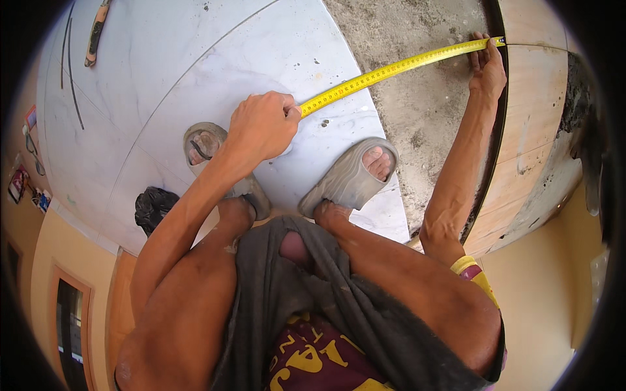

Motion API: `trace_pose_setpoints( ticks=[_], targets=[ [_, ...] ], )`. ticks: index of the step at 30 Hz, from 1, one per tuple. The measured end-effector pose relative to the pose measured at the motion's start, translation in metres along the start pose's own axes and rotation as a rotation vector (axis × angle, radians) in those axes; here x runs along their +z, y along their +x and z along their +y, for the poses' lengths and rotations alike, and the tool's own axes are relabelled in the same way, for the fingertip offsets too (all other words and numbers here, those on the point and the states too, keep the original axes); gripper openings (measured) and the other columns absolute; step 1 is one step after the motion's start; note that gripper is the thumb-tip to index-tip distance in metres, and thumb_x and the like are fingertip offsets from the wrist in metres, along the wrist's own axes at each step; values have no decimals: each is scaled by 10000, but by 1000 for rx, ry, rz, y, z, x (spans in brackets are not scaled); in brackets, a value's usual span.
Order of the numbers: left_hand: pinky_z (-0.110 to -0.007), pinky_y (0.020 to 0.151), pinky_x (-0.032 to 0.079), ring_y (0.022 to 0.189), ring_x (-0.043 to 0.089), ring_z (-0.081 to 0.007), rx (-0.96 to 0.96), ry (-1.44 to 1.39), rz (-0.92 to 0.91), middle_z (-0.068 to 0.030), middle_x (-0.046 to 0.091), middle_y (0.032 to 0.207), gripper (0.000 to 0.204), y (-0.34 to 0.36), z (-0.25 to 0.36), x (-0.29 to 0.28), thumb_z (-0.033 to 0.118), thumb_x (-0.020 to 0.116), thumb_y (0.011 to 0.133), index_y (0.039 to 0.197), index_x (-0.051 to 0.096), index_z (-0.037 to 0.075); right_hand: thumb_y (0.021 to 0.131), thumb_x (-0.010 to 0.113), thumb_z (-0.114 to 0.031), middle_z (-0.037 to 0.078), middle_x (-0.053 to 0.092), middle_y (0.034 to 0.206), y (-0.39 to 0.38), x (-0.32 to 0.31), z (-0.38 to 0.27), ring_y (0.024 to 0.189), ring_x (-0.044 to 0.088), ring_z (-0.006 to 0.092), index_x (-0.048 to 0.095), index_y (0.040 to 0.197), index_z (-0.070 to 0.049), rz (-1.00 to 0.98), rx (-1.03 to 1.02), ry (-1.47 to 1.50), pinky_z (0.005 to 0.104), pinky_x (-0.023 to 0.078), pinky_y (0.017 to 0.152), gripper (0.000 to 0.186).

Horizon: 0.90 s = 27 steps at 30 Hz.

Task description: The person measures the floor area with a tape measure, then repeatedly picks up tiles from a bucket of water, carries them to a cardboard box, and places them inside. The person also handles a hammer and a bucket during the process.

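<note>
Head view: left hand (264,127) grips the tape (391,72), right hand (488,77) pinches its end by the tan tiles (535,81) (measuring, seemingly); next calls for a taut reading.

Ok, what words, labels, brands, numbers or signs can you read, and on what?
Maroon shirt: large yellow letters, partly hidden; not copied out here.
Yellow tape measure: dark markings along it, too small to read reliably.
No other text is readable.

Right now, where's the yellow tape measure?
The yellow tape measure slants across the head view's upper right, from left hand to right hand, partly over rough floor.
</note>
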<state>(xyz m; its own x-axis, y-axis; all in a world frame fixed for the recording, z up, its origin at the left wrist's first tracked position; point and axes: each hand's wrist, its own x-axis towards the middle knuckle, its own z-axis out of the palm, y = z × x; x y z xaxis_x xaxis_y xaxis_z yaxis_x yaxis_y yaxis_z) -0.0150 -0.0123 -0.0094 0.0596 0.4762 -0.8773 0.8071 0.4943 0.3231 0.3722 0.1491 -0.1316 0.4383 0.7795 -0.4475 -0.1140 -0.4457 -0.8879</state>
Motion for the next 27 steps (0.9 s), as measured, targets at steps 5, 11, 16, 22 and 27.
trace_pose_setpoints(
  ticks=[5, 11, 16, 22, 27],
  targets=[
    [-510, 756, 545, 771, 691, -410, -4, 4, 3, -209, 713, 786, 256, 1, 0, 1, 234, 579, 934, 927, 765, 60, 1022, 636, -210, 133, 761, 1128, 3, -1, 2, 1068, 718, 191, 670, 1205, -1, 0, -4, -4, 311, 549, 939, 281],
    [-445, 640, 505, 604, 633, -336, 53, -21, 61, -163, 669, 670, 265, 4, -6, 7, 257, 583, 921, 889, 756, 58, 1021, 637, -203, 142, 763, 1110, 3, 1, 3, 1035, 731, 202, 678, 1186, 9, 20, -25, 9, 319, 567, 921, 272],
    [-423, 618, 497, 569, 622, -294, 25, -2, 31, -126, 663, 636, 285, 2, -5, 4, 259, 574, 938, 866, 745, 43, 1014, 644, -190, 152, 763, 1095, -2, 3, 1, 1036, 731, 204, 677, 1174, 22, 35, -6, 37, 298, 586, 881, 268],
    [-389, 589, 478, 535, 603, -226, 90, -10, 37, -96, 636, 592, 340, 3, -7, 5, 283, 560, 963, 820, 727, 24, 1002, 671, -222, 137, 769, 1042, 2, 0, 8, 934, 751, 211, 691, 1140, 6, 18, -40, 85, 313, 613, 776, 267],
    [-371, 574, 466, 519, 587, -195, 98, -18, 32, -89, 628, 584, 354, 4, -3, 4, 290, 559, 969, 812, 718, 15, 1005, 671, -260, 108, 775, 1016, -4, 4, 2, 924, 739, 160, 707, 1110, -18, 51, -15, 82, 270, 591, 813, 267]
  ],
)
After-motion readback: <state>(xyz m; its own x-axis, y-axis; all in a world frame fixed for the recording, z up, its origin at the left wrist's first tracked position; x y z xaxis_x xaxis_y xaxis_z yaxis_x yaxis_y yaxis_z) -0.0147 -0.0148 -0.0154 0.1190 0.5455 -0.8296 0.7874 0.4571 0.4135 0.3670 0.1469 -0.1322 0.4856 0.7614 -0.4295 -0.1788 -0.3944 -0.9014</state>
